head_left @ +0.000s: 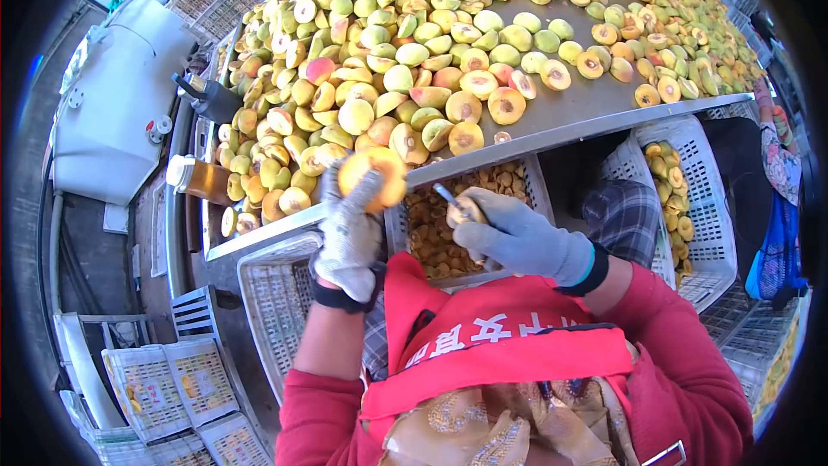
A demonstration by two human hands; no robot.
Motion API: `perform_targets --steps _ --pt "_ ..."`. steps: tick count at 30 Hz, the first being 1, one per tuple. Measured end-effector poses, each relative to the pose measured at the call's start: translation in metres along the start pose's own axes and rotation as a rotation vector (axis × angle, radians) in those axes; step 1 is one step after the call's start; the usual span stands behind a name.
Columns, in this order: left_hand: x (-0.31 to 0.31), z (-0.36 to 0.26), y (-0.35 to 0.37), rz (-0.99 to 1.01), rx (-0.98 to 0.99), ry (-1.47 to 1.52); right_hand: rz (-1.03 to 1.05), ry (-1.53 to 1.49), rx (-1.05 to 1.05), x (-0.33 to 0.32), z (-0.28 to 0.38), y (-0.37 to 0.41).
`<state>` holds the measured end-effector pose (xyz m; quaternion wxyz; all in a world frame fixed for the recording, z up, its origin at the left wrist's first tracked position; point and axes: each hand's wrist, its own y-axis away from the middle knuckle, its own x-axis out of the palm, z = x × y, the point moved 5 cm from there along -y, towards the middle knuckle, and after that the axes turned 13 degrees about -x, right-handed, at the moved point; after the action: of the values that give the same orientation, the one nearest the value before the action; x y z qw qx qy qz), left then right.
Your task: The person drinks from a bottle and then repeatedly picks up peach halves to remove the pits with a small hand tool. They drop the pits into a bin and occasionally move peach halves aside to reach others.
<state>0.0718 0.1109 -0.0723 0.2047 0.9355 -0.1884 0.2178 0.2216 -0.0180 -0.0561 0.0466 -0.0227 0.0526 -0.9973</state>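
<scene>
My left hand (349,237), in a pale work glove, grips a yellow peach half (373,178) just above the table's front edge, its cut face showing. To its right, my right hand (530,237), also gloved, is closed around a small pitting tool (446,195) whose narrow metal tip points up and left. A round tan piece (466,210) sits at the fingers by the tool; I cannot tell whether it is the handle's end or a pit. Below both hands stands a crate of brown pits (448,237). Many halved peaches (414,53) lie heaped on the metal table (573,102).
An empty-looking white crate (280,293) stands at my left knee. At right, another crate (703,233) holds peach halves. A lidded jar (197,179) and a dark bottle (211,99) are at the table's left edge. A white tank (121,103) and stacked crates (172,384) are farther left.
</scene>
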Motion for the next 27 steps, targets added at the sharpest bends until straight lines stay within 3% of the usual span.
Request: perform_targets --steps 2,5,8,13,22,25,27 --pt "0.005 0.034 0.003 0.116 -0.184 0.03 -0.032 0.106 -0.093 0.003 0.001 -0.005" --pt "0.02 0.052 0.02 0.25 -0.25 0.137 -0.057 0.232 -0.106 0.001 -0.008 -0.001" --pt "0.023 0.056 0.027 0.209 -0.315 0.238 -0.063 0.362 -0.119 -0.001 -0.012 0.004" --pt "0.031 0.048 0.034 0.243 -0.156 0.102 -0.114 0.485 -0.277 0.0 -0.017 0.007" --pt "0.021 0.063 0.028 0.106 0.037 -0.04 -0.133 0.465 -0.165 0.015 -0.022 0.005" --pt "0.03 0.058 0.033 0.085 0.039 -0.039 -0.096 0.176 -0.1 0.019 -0.017 0.003" --pt "0.033 0.055 0.034 0.095 0.027 -0.044 -0.105 0.398 -0.145 0.015 -0.02 0.004"
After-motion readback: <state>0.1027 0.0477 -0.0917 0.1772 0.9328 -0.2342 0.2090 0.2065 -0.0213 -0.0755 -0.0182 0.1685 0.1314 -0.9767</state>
